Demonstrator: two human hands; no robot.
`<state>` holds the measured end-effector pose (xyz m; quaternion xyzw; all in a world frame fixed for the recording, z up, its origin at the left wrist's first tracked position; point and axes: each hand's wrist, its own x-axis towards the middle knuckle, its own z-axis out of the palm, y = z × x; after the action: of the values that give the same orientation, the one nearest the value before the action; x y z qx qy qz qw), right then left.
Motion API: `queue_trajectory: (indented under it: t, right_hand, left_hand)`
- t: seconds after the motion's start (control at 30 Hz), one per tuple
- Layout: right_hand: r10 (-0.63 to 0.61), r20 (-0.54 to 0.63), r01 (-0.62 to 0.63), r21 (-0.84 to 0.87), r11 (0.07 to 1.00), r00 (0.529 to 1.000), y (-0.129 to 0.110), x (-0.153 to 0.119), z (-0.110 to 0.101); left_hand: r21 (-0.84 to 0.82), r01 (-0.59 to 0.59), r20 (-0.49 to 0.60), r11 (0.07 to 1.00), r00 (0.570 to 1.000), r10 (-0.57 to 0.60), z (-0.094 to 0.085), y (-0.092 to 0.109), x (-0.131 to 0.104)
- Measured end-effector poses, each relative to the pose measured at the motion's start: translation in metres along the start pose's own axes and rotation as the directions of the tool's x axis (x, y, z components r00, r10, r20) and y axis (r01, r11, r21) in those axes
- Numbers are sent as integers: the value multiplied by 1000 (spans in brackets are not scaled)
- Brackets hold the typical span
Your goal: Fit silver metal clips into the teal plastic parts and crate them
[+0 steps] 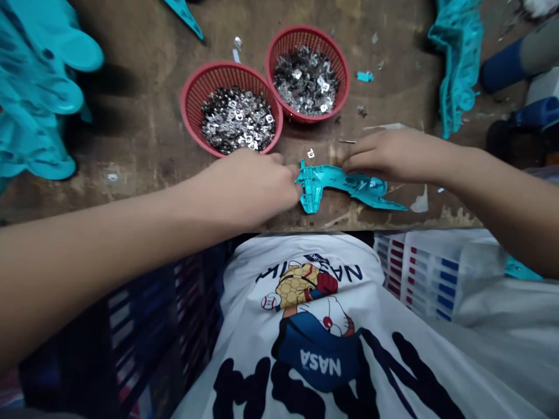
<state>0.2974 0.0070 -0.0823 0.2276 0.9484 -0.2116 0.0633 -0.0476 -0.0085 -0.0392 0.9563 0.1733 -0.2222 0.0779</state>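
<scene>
- Left hand (pixel 251 186): knuckles up, fingers curled together, tips meeting the near end of a teal part (pixel 338 185); whether pinching that end or only touching it, cannot tell.
- Right hand (pixel 393 154): palm down, fingers stretched flat and close together, pressing on the far side of the teal part.
- Teal part: flat on the table (pixel 144 134) between both hands, near the table's front edge; long thin tip poking out under the right hand toward the wrist side.
- Small metal clip (pixel 310 153): loose on the table, just beyond the fingertips of both hands, apart from the part.
- Left basket (pixel 231 107): red, round, just beyond the left hand, holding small metal pieces.
- Right basket (pixel 308 73): red, touching the first, farther out, between and beyond the hands, same sort of metal pieces.
- Teal pile (pixel 37 87): well off to the left of the left arm.
- Teal stack (pixel 456 58): beyond the right hand, to its right.
</scene>
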Motion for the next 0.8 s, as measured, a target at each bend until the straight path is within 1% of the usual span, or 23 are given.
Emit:
queue_trajectory:
  t: [0.07, 0.13, 0.23, 0.3, 0.37, 0.57, 0.7, 0.8]
  right_hand:
    - [15, -12, -16, -22, 1000, 1000, 5, -6, 12]
    - [59, 8, -59, -45, 997, 998, 8, -7, 18]
    - [140, 90, -132, -90, 987, 986, 9, -3, 17]
    - [156, 132, -142, -109, 984, 979, 7, 0, 16]
    - [153, 149, -137, -108, 985, 977, 5, 1, 16]
    - [145, 107, -137, -75, 988, 984, 2, 0, 21]
    - [141, 107, -132, -87, 987, 984, -1, -1, 23]
    - [120, 119, -108, -103, 989, 986, -3, 0, 22]
  left_hand:
    - [34, -3, -33, 999, 999, 4, 7, -1, 2]
    - [31, 3, -55, 1000, 998, -2, 16, -3, 6]
    - [-11, 24, -82, 1000, 996, -25, 32, -7, 12]
    - [-30, 33, -105, 999, 994, -36, 41, -11, 16]
    - [-33, 42, -122, 999, 991, -46, 45, -12, 18]
    - [-44, 68, -91, 997, 993, -71, 43, -11, 20]
    - [-40, 59, -75, 997, 995, -62, 41, -12, 20]
    - [-24, 33, -62, 999, 997, -34, 38, -14, 19]
